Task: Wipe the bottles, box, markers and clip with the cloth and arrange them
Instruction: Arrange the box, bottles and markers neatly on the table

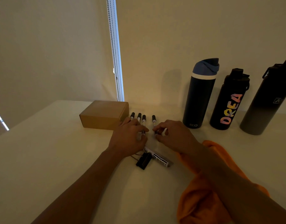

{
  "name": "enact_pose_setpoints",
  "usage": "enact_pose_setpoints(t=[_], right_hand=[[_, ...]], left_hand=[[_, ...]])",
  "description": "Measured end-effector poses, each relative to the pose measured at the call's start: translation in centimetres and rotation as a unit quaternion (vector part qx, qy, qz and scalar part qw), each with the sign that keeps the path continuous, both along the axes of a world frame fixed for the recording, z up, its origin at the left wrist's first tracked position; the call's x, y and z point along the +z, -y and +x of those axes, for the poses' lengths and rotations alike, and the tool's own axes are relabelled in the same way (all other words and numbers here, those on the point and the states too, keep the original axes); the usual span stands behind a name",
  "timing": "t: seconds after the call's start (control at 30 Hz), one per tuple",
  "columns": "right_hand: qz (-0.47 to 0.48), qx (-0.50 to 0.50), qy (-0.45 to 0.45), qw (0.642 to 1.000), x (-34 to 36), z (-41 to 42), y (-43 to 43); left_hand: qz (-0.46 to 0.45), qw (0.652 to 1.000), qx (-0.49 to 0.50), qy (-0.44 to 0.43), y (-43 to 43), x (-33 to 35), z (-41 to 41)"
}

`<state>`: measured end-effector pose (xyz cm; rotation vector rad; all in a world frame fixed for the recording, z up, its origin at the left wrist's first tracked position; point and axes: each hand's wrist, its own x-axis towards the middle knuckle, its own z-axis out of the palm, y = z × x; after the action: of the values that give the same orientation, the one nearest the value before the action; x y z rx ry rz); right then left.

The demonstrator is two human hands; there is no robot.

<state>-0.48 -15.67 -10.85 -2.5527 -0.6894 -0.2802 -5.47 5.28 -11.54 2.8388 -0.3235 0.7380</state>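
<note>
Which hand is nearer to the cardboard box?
Left. The left hand rests beside the cardboard box's right end; the right hand is farther right, pinching the rightmost marker.

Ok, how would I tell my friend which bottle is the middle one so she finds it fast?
Find the white table and look to its far right, where three bottles stand in a row. The middle bottle stands between the blue-lidded bottle and the grey bottle. It alone has bright rainbow letters down its black side.
</note>
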Motion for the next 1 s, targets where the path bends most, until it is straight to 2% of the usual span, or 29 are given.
enact_pose_setpoints(t=[1.0], right_hand=[[0.046,0.010,0.008,0.999,-0.6,0.0,-1.3]], left_hand=[[-0.008,1.000,0.023,0.014,-0.1,-0.3,1.0]])
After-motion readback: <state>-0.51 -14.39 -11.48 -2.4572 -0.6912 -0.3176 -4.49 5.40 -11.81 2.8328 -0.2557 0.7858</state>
